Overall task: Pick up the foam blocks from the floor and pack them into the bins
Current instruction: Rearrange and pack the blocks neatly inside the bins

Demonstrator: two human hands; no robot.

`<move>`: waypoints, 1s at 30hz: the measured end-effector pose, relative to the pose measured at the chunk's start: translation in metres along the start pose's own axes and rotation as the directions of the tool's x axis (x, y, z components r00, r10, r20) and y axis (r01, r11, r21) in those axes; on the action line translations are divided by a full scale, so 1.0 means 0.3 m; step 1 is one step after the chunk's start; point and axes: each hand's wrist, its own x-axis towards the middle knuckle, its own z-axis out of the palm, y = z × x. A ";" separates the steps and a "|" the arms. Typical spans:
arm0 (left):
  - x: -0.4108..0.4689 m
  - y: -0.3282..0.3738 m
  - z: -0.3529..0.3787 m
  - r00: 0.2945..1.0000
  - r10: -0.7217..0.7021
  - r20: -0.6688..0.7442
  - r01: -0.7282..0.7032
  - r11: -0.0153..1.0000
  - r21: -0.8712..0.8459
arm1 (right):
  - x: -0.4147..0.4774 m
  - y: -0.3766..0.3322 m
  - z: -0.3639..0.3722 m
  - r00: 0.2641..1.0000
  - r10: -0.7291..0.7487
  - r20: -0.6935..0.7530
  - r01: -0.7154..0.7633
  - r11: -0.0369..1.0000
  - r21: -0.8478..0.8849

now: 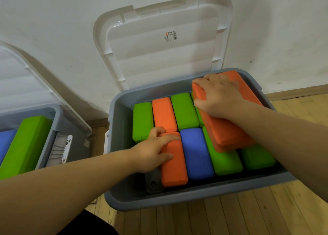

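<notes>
Head view looks down into a grey bin [124, 197] on a wood floor [248, 217], with its white lid [159, 44] leaning open on the wall. The blocks are in this bin, lying side by side in two rows: green, orange and one blue block [195, 153]. The left hand [152, 151] rests on the near orange block [174, 170]. Its thumb and first finger lie flat on top, spread apart, and it seems to push the block into line. The right hand [218, 96] holds the tilted orange block [229, 128], with fingers bent over its far end and the thumb on its side. That block sits on top of the green ones and leans. It may be two blocks stacked, but I cannot be sure. To do this well, I think the left hand should slide its block tight against the blue one, so no gap is wasted. Then the right hand should lay its block down flat, not tipped, so the lid can close. The blocks look soft and light, with round corners and a dull, a bit rough skin. The bin is smooth, hard plastic. A second bin [56, 117] on the left holds more blocks.
</notes>
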 end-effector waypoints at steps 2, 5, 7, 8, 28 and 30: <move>0.009 0.013 0.017 0.999 -0.029 -0.040 0.032 0.995 0.094 | 0.001 0.000 -0.012 1.000 -0.001 0.019 0.001 1.000 0.005; 0.031 0.040 -0.016 0.997 -0.043 -0.061 0.055 0.977 0.206 | -0.007 0.023 -0.032 0.999 -0.001 0.042 -0.003 0.997 0.074; 0.044 0.064 -0.044 0.995 -0.030 -0.093 0.057 0.949 0.311 | -0.014 0.051 -0.039 1.000 0.002 0.029 -0.004 0.998 0.070; 0.052 0.079 -0.049 0.993 -0.014 -0.118 0.055 0.934 0.352 | -0.017 0.066 -0.046 0.999 0.033 0.022 -0.034 0.998 0.045; 0.077 0.203 -0.058 0.909 0.140 -0.394 -0.328 0.824 -0.463 | -0.015 0.051 -0.083 0.959 0.282 0.023 -0.251 0.812 0.527; 0.035 0.205 -0.145 0.862 0.106 -0.496 -0.378 0.785 -0.490 | -0.007 0.011 -0.090 0.978 0.207 -0.014 -0.152 0.761 0.630</move>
